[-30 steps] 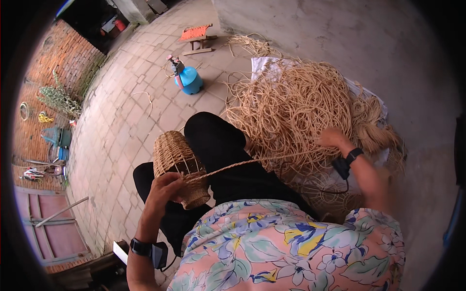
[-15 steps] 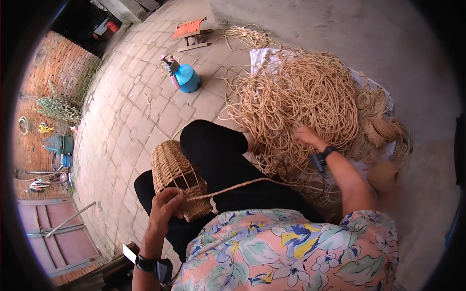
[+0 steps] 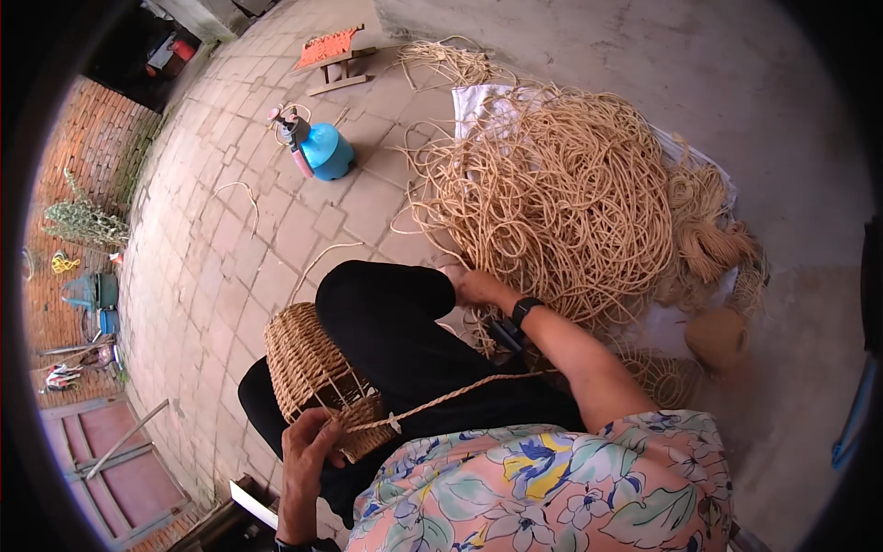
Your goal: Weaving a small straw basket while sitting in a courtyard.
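A half-woven wicker basket (image 3: 313, 368) lies across my lap on black trousers. My left hand (image 3: 308, 451) grips its open rim at the lower edge. A twisted cane strand (image 3: 451, 396) runs from the rim to the right across my lap. My right hand (image 3: 469, 287), with a black watch on the wrist, reaches forward into the near edge of a big tangled heap of tan cane (image 3: 561, 202) and appears to pinch strands there; the fingertips are partly hidden by my knee.
A blue pump sprayer (image 3: 322, 147) stands on the brick paving ahead. A small wooden stool with an orange seat (image 3: 333, 55) is farther off. Coiled cane bundles (image 3: 708, 239) and a round brown ball (image 3: 717, 336) lie at the right on a white cloth (image 3: 487, 106).
My right hand has come in from the far side of the heap to its near edge by my knee. The left hand has stayed on the basket rim.
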`<state>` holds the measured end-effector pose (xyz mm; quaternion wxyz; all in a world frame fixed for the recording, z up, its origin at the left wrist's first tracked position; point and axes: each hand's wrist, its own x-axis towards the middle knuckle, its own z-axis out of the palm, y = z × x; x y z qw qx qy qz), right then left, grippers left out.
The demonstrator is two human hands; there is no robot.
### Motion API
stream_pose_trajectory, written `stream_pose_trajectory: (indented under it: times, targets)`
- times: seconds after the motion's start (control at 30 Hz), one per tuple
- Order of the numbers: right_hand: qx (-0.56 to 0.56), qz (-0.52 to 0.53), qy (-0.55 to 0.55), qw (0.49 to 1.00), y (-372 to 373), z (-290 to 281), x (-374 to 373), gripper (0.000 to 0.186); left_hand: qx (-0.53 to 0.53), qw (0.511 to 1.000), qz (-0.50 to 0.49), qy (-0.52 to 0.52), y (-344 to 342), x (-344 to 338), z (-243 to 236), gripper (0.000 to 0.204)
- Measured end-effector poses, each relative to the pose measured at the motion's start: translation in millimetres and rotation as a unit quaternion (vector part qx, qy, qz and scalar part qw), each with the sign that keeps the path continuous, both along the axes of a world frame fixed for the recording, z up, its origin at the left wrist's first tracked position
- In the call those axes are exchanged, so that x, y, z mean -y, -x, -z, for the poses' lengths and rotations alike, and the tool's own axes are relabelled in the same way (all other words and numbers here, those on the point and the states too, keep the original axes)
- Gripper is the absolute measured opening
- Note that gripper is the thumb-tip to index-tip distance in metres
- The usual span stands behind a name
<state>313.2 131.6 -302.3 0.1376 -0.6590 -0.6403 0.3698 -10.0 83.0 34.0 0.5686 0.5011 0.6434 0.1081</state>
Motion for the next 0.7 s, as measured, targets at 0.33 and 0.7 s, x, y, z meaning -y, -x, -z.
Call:
stream_pose_trajectory:
  times: [0.33,0.7]
  targets:
    - [0.092,0.374,-0.187,0.904,-160,-9,7,0.016,-0.001,1.000,0.000,0.010,0,-2,1,0.024]
    - [-0.367,0.428,0.172,0.807,-122,45,20,0.029,0.001,0.999,0.015,-0.033,-2,4,-2,0.024]
